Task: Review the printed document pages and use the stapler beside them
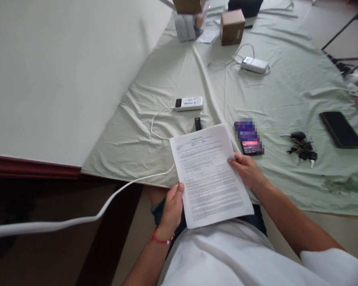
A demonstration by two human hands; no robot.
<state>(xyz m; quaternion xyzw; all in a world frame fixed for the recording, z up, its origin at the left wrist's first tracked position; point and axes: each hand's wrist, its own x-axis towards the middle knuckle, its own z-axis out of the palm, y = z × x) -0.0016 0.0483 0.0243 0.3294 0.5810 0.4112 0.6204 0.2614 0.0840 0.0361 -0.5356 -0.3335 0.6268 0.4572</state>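
Note:
A printed sheet of paper (210,178), dense with small text, is held tilted above my lap and over the table's front edge. My left hand (173,202) pinches its left edge, a red bracelet on the wrist. On the opposite edge, my right hand (246,169) grips it between thumb and fingers. Just past the paper's top lies a small black object (198,124), partly hidden. Close to my right hand is a phone (249,137) with a lit, blurred screen. Whether there is more than one sheet, I cannot tell.
A white power bank (189,103) has a white cable (131,180) running behind the paper and off left. Keys (302,147) and a dark phone (341,129) lie at right. Farther back are another white device (254,64) and a cardboard box (232,28) on the pale green tablecloth (155,99).

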